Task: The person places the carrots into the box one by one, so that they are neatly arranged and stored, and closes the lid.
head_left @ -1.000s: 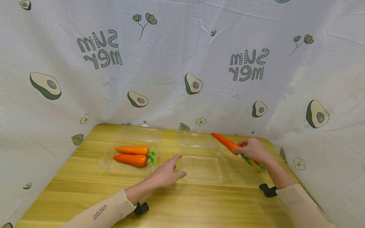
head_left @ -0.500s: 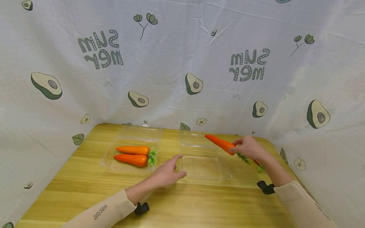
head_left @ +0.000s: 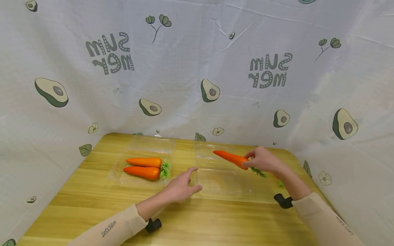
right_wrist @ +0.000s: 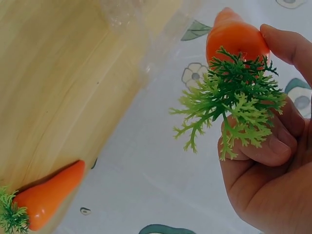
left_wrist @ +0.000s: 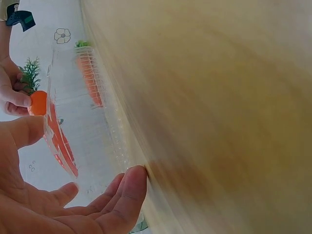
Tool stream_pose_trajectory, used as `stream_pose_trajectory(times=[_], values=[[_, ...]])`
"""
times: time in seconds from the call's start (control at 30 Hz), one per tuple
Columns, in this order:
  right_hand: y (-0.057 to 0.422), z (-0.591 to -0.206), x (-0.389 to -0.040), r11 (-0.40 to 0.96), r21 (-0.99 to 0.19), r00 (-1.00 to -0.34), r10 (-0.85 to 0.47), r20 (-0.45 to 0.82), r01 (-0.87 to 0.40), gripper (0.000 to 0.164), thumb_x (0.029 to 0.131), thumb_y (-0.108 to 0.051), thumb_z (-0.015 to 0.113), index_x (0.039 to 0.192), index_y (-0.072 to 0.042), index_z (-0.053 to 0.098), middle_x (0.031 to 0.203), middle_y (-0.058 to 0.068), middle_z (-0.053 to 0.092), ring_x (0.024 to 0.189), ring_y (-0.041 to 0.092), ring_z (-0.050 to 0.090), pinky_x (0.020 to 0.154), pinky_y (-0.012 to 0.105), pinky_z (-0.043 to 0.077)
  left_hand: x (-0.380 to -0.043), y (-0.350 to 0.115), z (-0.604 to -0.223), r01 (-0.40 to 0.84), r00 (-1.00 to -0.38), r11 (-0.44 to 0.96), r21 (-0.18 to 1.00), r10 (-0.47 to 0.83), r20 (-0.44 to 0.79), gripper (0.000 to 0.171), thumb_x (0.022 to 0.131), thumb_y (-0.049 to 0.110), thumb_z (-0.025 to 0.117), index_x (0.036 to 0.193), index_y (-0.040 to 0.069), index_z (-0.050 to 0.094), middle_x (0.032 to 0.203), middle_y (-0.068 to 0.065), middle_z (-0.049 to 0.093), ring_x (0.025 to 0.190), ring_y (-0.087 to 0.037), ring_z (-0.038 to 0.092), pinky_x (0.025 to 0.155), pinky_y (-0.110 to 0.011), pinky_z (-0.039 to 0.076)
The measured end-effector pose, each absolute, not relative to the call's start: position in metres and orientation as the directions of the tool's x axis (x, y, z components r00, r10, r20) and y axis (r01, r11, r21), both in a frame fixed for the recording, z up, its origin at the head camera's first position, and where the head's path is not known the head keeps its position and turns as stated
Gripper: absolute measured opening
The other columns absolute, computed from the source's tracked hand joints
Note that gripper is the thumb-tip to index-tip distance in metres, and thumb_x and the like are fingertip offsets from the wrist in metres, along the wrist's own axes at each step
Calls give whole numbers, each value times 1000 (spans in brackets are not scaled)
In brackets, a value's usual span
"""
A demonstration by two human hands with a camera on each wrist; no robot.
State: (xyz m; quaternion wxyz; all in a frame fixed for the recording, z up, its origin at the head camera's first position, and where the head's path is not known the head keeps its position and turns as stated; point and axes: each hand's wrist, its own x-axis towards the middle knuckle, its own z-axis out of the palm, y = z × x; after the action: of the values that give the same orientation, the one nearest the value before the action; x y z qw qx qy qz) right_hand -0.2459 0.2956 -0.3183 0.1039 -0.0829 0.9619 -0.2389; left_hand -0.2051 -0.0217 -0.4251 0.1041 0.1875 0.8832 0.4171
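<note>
My right hand [head_left: 264, 159] pinches an orange carrot [head_left: 229, 158] by its thick end, holding it raised over the right-hand clear plastic box [head_left: 218, 181]. The carrot's tip points left, and its green leaves [right_wrist: 234, 102] hang below the fingers in the right wrist view. At the left edge of that box is my left hand [head_left: 181, 187], thumb and forefinger spread apart, holding nothing. The left wrist view shows its fingertips [left_wrist: 135, 183] right at the box wall. The box's hinged lid [head_left: 212, 150] is folded back toward the curtain.
To the left, a second clear box [head_left: 123, 181] holds two orange carrots [head_left: 143, 172] side by side, its lid [head_left: 150, 143] also folded back. Another carrot [right_wrist: 51, 195] lies on the table at the right, mostly behind my right arm. A printed curtain [head_left: 184, 68] surrounds the wooden table [head_left: 209, 225].
My right hand has carried the carrot left and slightly lower, from beside the right-hand box to over it. My left hand stays in place at the box edge.
</note>
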Motion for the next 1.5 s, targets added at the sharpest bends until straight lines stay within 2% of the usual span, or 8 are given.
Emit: stream_pose_trajectory(times=[0.17,0.53,0.8,0.97,1.3,1.5], values=[[288,-318,-245,867,-481,-955,-241,-171,-132,38,82,-21,77,111,3,73,100,11,72,75,20,55,67,32,43,-205,-21,-425,244,-908,583,775,418,-29,75,94,44,68,156,20,35,134,-18,60,118,-31,60,89,-52,51],[274,-319,-245,869,-459,-937,-297,-186,-185,36,80,-18,78,108,3,74,92,8,70,71,18,54,65,31,42,-205,-21,-424,250,-910,589,769,415,-22,74,94,43,68,156,19,35,133,-17,60,117,-30,60,89,-52,51],[268,-325,-249,872,-431,-924,-336,-181,-233,31,79,-18,79,104,-1,76,76,3,61,64,17,48,61,29,38,-204,-21,-424,252,-908,585,771,418,-20,74,94,43,68,156,19,35,132,-18,60,116,-30,60,88,-52,51],[263,-330,-252,878,-411,-918,-347,-190,-246,30,79,-18,79,104,-2,76,73,3,56,65,17,47,60,30,36,-204,-22,-424,253,-907,589,768,421,-23,74,94,43,68,156,19,35,130,-17,61,115,-29,60,88,-51,51],[254,-343,-260,905,-346,-922,-328,-203,-246,28,78,-19,81,102,-5,77,75,2,59,68,18,51,62,31,40,-205,-22,-424,248,-907,595,765,420,-32,75,93,43,68,155,18,35,116,-13,63,95,-22,59,78,-44,49],[254,-350,-265,903,-333,-917,-347,-195,-271,31,77,-17,80,105,-3,76,77,2,61,65,18,50,62,30,40,-204,-21,-423,244,-907,593,767,420,-36,75,93,43,68,155,17,36,113,-12,62,90,-21,57,75,-42,48]])
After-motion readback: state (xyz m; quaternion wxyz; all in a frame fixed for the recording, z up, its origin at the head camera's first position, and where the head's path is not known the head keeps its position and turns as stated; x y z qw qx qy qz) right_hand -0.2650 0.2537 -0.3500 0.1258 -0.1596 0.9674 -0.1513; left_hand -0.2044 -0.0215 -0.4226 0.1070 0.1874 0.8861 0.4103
